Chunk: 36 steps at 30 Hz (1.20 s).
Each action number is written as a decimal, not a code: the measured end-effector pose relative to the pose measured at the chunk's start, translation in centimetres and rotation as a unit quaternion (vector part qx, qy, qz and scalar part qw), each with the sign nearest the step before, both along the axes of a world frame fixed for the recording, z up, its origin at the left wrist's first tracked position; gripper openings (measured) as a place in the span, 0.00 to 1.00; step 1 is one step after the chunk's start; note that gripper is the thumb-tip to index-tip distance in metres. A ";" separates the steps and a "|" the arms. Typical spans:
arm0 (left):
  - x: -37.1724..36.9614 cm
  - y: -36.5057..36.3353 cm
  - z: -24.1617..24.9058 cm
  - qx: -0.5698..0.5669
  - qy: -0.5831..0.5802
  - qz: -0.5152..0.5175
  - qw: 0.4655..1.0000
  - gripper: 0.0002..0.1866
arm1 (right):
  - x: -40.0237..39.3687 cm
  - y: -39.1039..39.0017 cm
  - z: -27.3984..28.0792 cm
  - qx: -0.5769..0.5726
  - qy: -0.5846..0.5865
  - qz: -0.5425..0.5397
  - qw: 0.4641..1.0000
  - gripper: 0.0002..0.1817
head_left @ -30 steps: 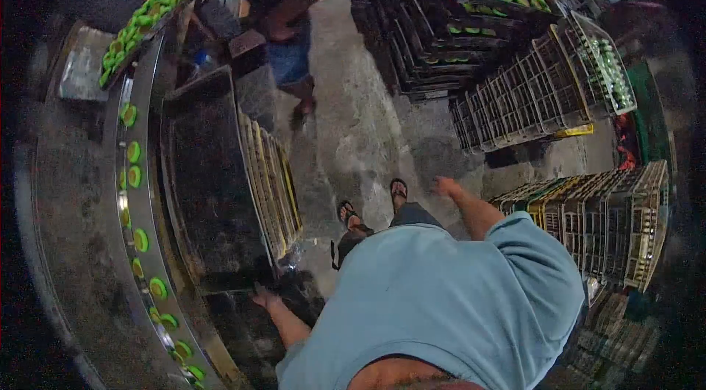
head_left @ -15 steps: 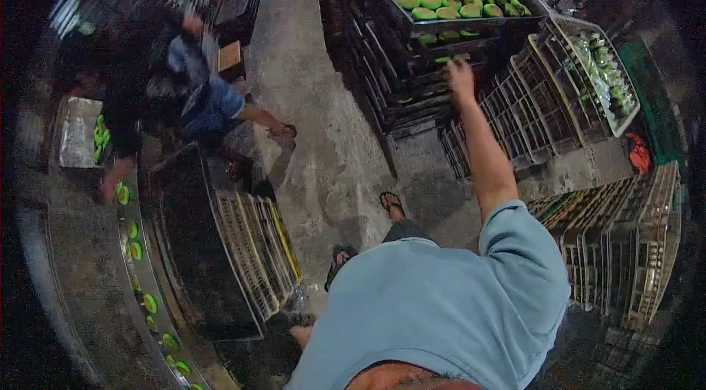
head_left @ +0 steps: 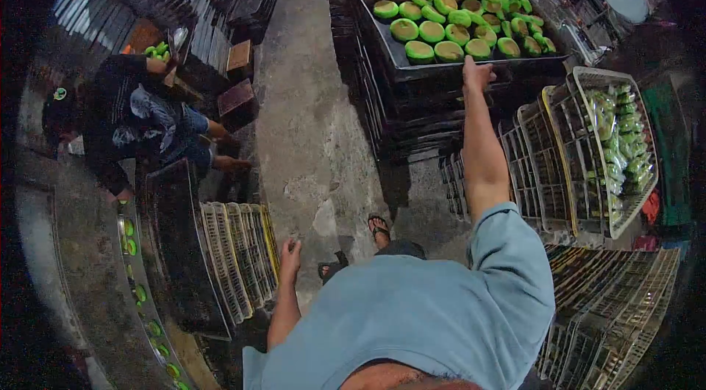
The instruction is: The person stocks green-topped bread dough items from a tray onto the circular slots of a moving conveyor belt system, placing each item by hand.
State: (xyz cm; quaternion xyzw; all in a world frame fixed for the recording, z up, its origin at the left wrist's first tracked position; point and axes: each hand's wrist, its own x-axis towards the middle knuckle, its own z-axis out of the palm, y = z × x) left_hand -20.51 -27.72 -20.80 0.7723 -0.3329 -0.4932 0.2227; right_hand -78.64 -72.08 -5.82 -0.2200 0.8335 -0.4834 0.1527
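Note:
My right hand point(head_left: 478, 76) is at the front rim of a dark metal tray point(head_left: 423, 75), its fingers closed over the edge. Round green cakes with browned tops point(head_left: 435, 32) fill this tray, which sits on top of a tall stack of dark trays point(head_left: 412, 121). Low at my left side hangs my left hand point(head_left: 290, 259), holding nothing, its fingers loosely bent and slightly apart. Nearest to it stands a stack of pale and yellow plastic crates point(head_left: 239, 257).
Right of the trays, a white crate point(head_left: 577, 81) holds bagged green items point(head_left: 621, 140) above other stacked crates. At left, a seated person point(head_left: 158, 107) reaches to a narrow conveyor point(head_left: 151, 309) carrying green cakes. A concrete floor point(head_left: 305, 118) runs between the stacks.
My right hand has come up to the tray's front rim and closed on it. My left hand has swung forward into fuller view. The seated person has shifted their arms.

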 end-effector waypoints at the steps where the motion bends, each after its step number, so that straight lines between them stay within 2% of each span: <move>1: -0.7 -0.9 1.1 0.028 -0.009 0.010 1.000 0.33 | 0.0 0.3 -0.2 0.002 -0.002 0.000 1.000 0.45; 4: -2.0 -3.3 1.1 0.068 0.053 -0.024 0.996 0.33 | 0.8 2.1 -0.6 -0.045 0.075 0.035 0.996 0.47; 5: -2.9 -4.3 1.4 0.068 0.052 -0.023 0.996 0.33 | 1.6 2.9 -0.8 -0.059 0.052 0.029 0.996 0.44; 7: -6.7 -7.5 4.2 -0.040 0.161 -0.049 0.985 0.34 | 2.6 4.8 -2.0 -0.083 0.094 0.063 0.990 0.44; 8: -8.1 -9.6 4.5 -0.039 0.189 -0.049 0.980 0.36 | 3.3 6.3 -2.6 -0.106 0.136 0.096 0.980 0.44; 10: -11.4 -15.1 7.2 -0.066 0.244 -0.040 0.967 0.39 | 7.5 10.5 0.5 -0.102 0.060 0.090 0.989 0.42; 11: -13.1 -18.1 9.5 -0.093 0.271 -0.030 0.958 0.40 | 8.4 11.5 -0.1 -0.069 0.057 0.081 0.993 0.45; 13: -14.9 -24.3 9.8 -0.157 0.329 0.014 0.931 0.45 | 9.2 13.3 -1.4 -0.045 0.078 0.096 0.991 0.47; 15: -16.3 -28.9 13.9 -0.125 0.374 0.079 0.915 0.52 | 10.3 15.6 -1.3 -0.020 0.097 0.112 0.989 0.48; 17: -17.4 -31.5 17.2 -0.111 0.392 0.078 0.910 0.50 | 11.1 17.8 0.4 -0.043 -0.006 0.151 0.988 0.53; 18: -17.9 -32.4 17.9 -0.099 0.408 0.077 0.904 0.49 | 10.8 18.1 0.4 -0.043 -0.005 0.153 0.987 0.53; 19: -18.3 -33.2 17.7 -0.100 0.408 0.081 0.904 0.49 | 10.1 18.4 0.3 -0.022 -0.023 0.113 0.993 0.51; 20: -18.7 -33.8 17.5 -0.095 0.358 0.058 0.927 0.42 | 9.3 18.5 0.2 -0.001 -0.039 0.074 0.996 0.49; 21: -19.0 -34.4 17.0 -0.090 0.309 0.037 0.946 0.35 | 7.9 18.8 2.1 -0.139 -0.188 0.108 0.966 0.53; 22: -19.4 -34.9 16.4 -0.090 0.310 0.042 0.946 0.35 | 4.9 17.7 1.0 -0.178 -0.248 0.094 0.948 0.53; 23: -19.9 -35.3 15.7 -0.084 0.296 0.054 0.950 0.29 | 3.0 16.6 2.2 -0.153 -0.238 0.031 0.959 0.50; 24: -20.4 -35.2 15.2 -0.079 0.285 0.070 0.953 0.23 | -1.2 15.6 3.5 -0.180 -0.374 0.071 0.907 0.44; 25: -21.5 -33.8 19.1 -0.106 0.234 0.105 0.961 0.16 | -3.5 14.7 2.2 -0.153 -0.342 0.069 0.924 0.42; 26: -21.6 -33.7 18.5 -0.105 0.236 0.111 0.960 0.16 | -5.8 13.7 0.8 -0.125 -0.311 0.066 0.940 0.39; 28: -21.1 -34.1 15.9 -0.158 0.318 0.077 0.932 0.18 | -6.0 13.0 1.6 -0.062 -0.251 0.017 0.966 0.34; 30: -20.9 -34.8 13.8 -0.193 0.319 0.073 0.925 0.20 | -7.9 12.4 -1.3 -0.123 -0.332 0.084 0.932 0.31; 32: -21.3 -34.9 13.5 -0.182 0.285 0.046 0.940 0.24 | -6.7 13.0 0.7 -0.102 -0.376 0.095 0.916 0.28; 33: -21.4 -34.3 14.3 -0.195 0.230 0.053 0.952 0.29 | -9.1 12.1 -2.3 -0.144 -0.390 0.148 0.897 0.26; 34: -21.3 -34.6 14.4 -0.174 0.176 0.037 0.968 0.34 | -7.4 12.1 -0.4 -0.086 -0.340 0.068 0.934 0.27; 35: -22.2 -35.9 12.7 -0.163 0.123 0.048 0.978 0.33 | -9.5 11.6 -2.5 -0.121 -0.361 0.149 0.912 0.28; 36: -22.0 -35.8 12.9 -0.160 0.089 0.059 0.981 0.33 | -8.6 11.8 -1.5 -0.128 -0.360 0.137 0.914 0.28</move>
